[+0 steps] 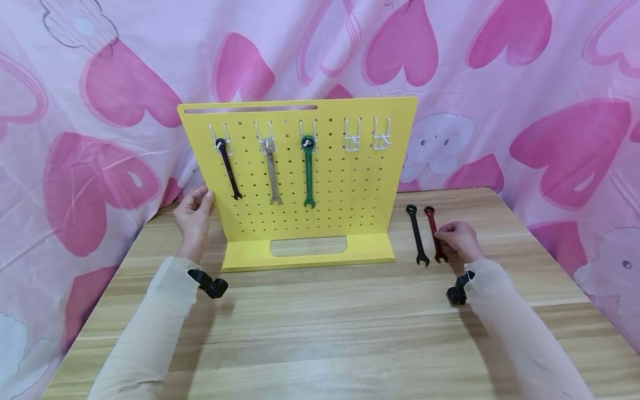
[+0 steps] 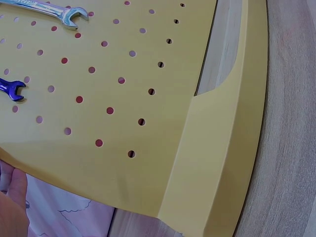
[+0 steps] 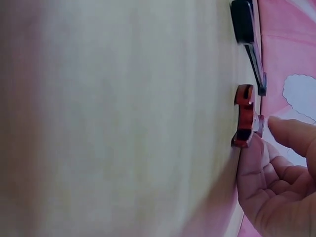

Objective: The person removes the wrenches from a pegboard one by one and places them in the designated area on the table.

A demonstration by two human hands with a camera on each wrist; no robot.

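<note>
A yellow pegboard (image 1: 330, 216) stands upright on the table, and my left hand (image 1: 194, 216) holds its left edge; only a little of that hand (image 2: 12, 202) shows in the left wrist view. From white hooks on the board hang a dark purple-blue wrench (image 1: 229, 169), a silver wrench (image 1: 273, 172) and a green wrench (image 1: 309, 172). To the right, my right hand (image 1: 459, 240) pinches the shaft of a red wrench (image 1: 433, 222), which lies on the table. Close beside it lies a black wrench (image 1: 416, 233). The right wrist view shows the red wrench's open end (image 3: 244, 118) near my thumb and forefinger.
Two more white hooks, a left one (image 1: 352, 135) and a right one (image 1: 382, 134), carry no wrench. The board's foot (image 1: 310, 263) rests on the wooden table (image 1: 320, 328). Behind hangs a pink cloth (image 1: 300, 50) with hearts.
</note>
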